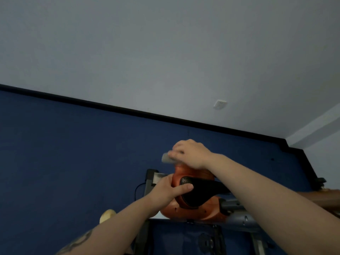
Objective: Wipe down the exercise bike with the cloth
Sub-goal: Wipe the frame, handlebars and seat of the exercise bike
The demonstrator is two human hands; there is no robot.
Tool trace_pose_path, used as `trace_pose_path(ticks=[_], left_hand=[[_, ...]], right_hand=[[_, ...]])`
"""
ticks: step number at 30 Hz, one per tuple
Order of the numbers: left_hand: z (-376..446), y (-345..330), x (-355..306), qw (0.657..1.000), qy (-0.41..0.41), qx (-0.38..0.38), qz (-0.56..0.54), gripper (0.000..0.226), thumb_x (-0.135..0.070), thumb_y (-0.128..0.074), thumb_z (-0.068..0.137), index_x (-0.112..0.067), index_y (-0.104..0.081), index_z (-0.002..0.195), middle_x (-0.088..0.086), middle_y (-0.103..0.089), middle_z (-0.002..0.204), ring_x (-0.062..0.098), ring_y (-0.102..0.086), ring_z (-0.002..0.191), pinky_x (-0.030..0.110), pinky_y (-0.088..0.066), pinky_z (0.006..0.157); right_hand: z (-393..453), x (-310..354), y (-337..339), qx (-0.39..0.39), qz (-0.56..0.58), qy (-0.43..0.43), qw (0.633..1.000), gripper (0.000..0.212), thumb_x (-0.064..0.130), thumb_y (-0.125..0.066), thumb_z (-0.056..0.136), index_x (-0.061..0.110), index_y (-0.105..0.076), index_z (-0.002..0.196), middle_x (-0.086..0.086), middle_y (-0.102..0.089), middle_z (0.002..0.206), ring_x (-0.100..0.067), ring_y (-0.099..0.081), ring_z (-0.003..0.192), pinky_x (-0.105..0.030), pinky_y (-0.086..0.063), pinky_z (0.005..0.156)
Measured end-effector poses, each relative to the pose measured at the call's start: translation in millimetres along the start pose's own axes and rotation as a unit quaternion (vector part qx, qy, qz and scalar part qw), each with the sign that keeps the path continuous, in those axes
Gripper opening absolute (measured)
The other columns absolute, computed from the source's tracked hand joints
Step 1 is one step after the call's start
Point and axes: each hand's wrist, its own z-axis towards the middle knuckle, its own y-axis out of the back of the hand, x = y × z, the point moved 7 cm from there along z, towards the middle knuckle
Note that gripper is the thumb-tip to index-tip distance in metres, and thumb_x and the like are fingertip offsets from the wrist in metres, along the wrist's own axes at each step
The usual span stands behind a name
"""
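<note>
The exercise bike (191,212) has an orange housing and a black saddle (200,192) on top, seen from above at the lower centre. My left hand (169,190) grips the front tip of the saddle, thumb across its top. My right hand (189,153) holds a small pale grey cloth (166,158) against the far top of the orange housing; only a corner of the cloth shows beyond the fingers.
A grey metal frame (239,214) of the bike runs right and down. Behind it lie a blue floor (73,153), a black skirting (128,111), and a white wall with a socket (219,104). A black cable (138,188) curls left of the bike.
</note>
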Motion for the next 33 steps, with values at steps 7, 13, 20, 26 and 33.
trace_pose_path(ticks=[7,13,20,26,33], left_hand=[[-1.4,-1.3,-1.7,1.000,0.001,0.002,-0.010,0.037,-0.022,-0.071,0.088,-0.005,-0.064,0.120,0.012,-0.072,0.113,0.025,-0.068,0.107,0.038,-0.053,0.097],[-1.7,1.3,-5.1,1.000,-0.007,-0.014,0.001,0.036,-0.025,-0.071,0.088,-0.012,-0.065,0.120,0.006,-0.073,0.113,0.020,-0.068,0.107,0.033,-0.054,0.095],[-3.7,2.3,4.7,0.999,0.010,-0.034,0.015,0.044,-0.036,-0.076,0.083,-0.015,-0.064,0.120,0.005,-0.073,0.112,0.020,-0.068,0.106,0.037,-0.053,0.096],[-3.0,0.0,2.9,1.000,0.005,-0.008,0.025,0.050,-0.047,-0.076,0.080,-0.017,-0.065,0.119,0.006,-0.072,0.113,0.023,-0.069,0.106,0.032,-0.055,0.088],[-3.5,8.7,2.6,0.998,-0.018,-0.044,0.050,0.072,-0.054,-0.082,0.069,-0.028,-0.052,0.130,-0.003,-0.070,0.117,0.015,-0.067,0.109,0.046,-0.051,0.099]], right_hand=[[-0.2,-2.8,9.6,-0.020,0.113,-0.039,0.993,0.021,0.055,-0.050,0.093,0.045,-0.066,0.084,0.015,-0.060,0.113,-0.017,-0.053,0.114,-0.044,-0.043,0.097],[-24.7,11.2,-0.9,-0.093,-0.042,0.101,0.990,0.035,0.060,-0.045,0.091,0.042,-0.064,0.115,0.013,-0.048,0.136,-0.011,-0.033,0.130,-0.040,-0.023,0.107],[-12.9,28.2,-7.3,-0.073,-0.126,0.004,0.989,0.032,0.051,-0.046,0.087,0.039,-0.067,0.108,0.007,-0.053,0.126,-0.021,-0.040,0.122,-0.049,-0.030,0.102],[-0.4,-0.9,10.1,-0.010,0.067,-0.138,0.988,0.036,0.060,-0.050,0.083,0.034,-0.070,0.099,0.009,-0.064,0.111,-0.019,-0.056,0.108,-0.038,-0.044,0.084],[-37.0,-2.0,-5.9,-0.157,0.030,-0.059,0.985,0.041,0.058,-0.027,0.099,0.046,-0.046,0.134,0.009,-0.038,0.148,-0.020,-0.033,0.136,-0.046,-0.037,0.103]])
